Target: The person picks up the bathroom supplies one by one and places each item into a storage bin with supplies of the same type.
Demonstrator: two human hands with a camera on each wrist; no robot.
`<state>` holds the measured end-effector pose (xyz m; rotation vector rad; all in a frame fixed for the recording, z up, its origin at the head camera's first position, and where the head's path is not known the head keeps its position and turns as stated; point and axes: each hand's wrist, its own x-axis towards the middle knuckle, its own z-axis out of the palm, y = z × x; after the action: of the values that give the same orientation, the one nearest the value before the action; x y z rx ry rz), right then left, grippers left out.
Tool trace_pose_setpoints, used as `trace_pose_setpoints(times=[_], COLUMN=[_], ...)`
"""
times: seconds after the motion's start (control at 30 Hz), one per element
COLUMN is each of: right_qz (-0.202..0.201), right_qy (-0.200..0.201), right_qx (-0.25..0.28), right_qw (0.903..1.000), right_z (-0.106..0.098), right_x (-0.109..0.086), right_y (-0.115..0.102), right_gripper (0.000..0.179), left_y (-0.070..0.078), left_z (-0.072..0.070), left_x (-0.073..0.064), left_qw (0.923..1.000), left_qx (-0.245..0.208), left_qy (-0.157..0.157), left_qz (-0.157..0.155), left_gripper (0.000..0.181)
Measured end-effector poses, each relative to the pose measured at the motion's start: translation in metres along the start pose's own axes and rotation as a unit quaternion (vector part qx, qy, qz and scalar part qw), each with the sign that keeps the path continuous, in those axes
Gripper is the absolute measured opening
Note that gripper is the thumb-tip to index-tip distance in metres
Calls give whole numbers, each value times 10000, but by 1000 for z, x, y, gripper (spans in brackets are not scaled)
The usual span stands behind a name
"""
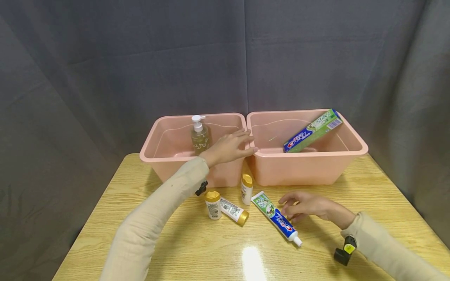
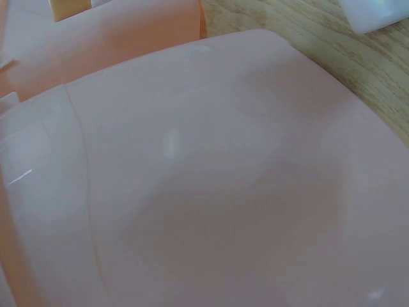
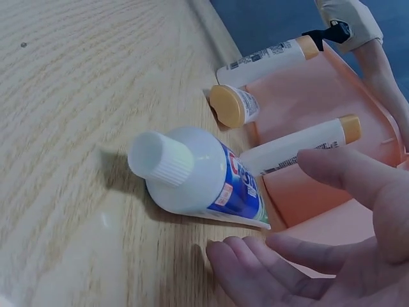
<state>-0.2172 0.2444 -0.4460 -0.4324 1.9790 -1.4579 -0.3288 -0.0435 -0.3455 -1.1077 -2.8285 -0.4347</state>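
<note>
With fingers stretched out, my left hand (image 1: 230,148) is over the meeting rims of two pink bins; whether it touches them I cannot tell. In the left wrist view a pink bin wall (image 2: 192,173) fills most of the picture, and no fingers show. A green and blue toothpaste tube (image 1: 275,218) lies on the table, cap towards me. Just right of it hovers my right hand (image 1: 309,205), fingers loosely bent and holding nothing. From the right wrist, the tube (image 3: 198,173) appears beyond the spread thumb and fingers (image 3: 313,256), with a gap between.
The left bin (image 1: 193,159) contains a pump bottle (image 1: 200,141); a toothpaste box (image 1: 313,130) leans inside the right bin (image 1: 295,169). Before them are two upright gold-capped white bottles (image 1: 247,191) (image 1: 213,207) and a gold-capped white tube (image 1: 232,210) lying down. Grey cloth (image 1: 158,58) hangs behind.
</note>
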Motion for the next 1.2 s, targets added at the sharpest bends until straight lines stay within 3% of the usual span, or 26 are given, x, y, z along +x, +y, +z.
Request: trace_pose_setpoints(times=[0.87,1.2], right_qz=[266,260], right_qy=[179,493], right_qx=[-722,-1096], right_qw=[9969,9924], right_z=[15,22], right_x=[7,8], right_y=[2,3], right_gripper=[44,42], left_y=[2,2], left_z=[-1,-1], left_x=[0,0], left_qw=[10000,10000], left_qx=[30,80], left_qy=[-43,-4], left_qz=[-41,-31], left_gripper=[63,62])
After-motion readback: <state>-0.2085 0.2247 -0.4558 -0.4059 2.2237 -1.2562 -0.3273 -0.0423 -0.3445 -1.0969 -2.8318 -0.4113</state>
